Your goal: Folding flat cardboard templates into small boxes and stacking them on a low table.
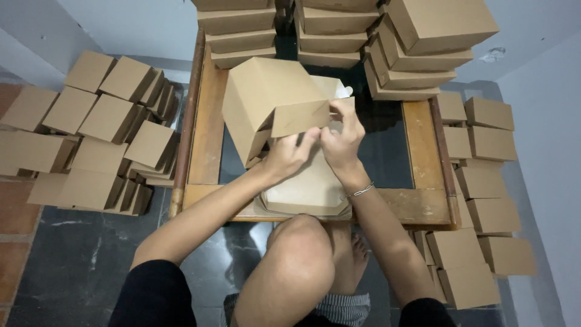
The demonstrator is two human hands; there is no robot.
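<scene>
From my remote seat I log the floor (72, 266) first: dark stone tiles under everything, with a strip of reddish tile along the left edge. On it stands a low wooden table (209, 115) with a dark glass inset, filling the middle of the view. At its far edge rise stacks of folded brown cardboard boxes (387, 42), several columns, the right-hand one leaning and topped by a tilted box. On the floor to the left lies a loose heap of the same boxes (97, 133), tipped at all angles; to the right a tidier run of boxes (484, 181) goes from far to near beside the table. On the near part of the table rests a pile of flat unfolded cardboard blanks (308, 188), right in front of the person's raised bare knee (296, 260). Above that pile, held off the table at a tilt, is the half-formed box (266, 100), its open end toward the hands and one flap hanging across the front. The left hand (287, 156) has its fingers closed on the lower edge of that flap. The right hand (342, 136), just beside it and nearly touching, pinches the flap's right end between thumb and fingers. A thin metal bracelet (361, 191) sits on the right wrist.
</scene>
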